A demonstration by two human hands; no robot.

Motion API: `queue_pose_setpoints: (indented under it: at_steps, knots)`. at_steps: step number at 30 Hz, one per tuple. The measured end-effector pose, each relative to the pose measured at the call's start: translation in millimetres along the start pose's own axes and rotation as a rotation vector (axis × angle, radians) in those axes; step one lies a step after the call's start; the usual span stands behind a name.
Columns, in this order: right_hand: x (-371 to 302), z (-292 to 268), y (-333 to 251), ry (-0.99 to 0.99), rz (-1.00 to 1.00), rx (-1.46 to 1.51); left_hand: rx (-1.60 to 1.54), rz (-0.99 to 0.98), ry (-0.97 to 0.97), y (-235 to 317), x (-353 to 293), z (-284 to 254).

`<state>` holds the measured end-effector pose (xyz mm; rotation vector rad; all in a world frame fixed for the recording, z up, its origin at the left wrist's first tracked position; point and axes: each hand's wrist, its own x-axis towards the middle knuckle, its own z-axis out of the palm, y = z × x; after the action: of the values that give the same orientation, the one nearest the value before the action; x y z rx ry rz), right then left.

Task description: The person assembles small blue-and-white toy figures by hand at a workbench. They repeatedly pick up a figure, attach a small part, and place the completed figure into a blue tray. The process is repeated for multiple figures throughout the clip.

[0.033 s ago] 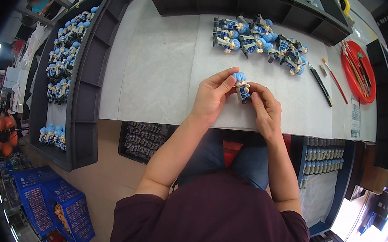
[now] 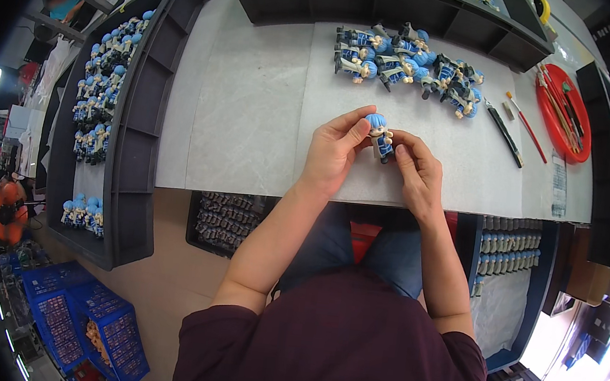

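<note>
Left grip [image 2: 333,151] holds small blue-haired plastic figurine [image 2: 382,142] by its head; right grip [image 2: 423,176] beside figurine, closure unclear. Light, steady pressure advised.

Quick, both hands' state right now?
Left hand: closed, thumb and fingers holding the blue-haired figurine by its head.
Right hand: fingers curled at the figurine's side; can't tell whether it grips.

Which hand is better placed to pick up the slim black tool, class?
Probably the right hand: it is nearer the black tool, while the left hand grips the figurine by its head.
</note>
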<state>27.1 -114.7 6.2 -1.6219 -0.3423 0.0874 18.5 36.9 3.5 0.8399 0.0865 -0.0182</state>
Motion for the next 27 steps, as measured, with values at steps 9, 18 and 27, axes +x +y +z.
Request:
queue_pose_setpoints:
  at_steps: [9, 18, 27]
  knots:
    - [-1, 0, -6, -0.090, -0.126, -0.083, 0.004, -0.011, 0.049, 2, 1, 2]
    - [-2, -3, -3, -0.037, -0.119, 0.005, 0.181, -0.017, 0.022, 1, 1, 7]
    - [0, -3, 7, 0.084, -0.107, 0.084, 0.049, 0.013, 0.027, 3, 0, 6]
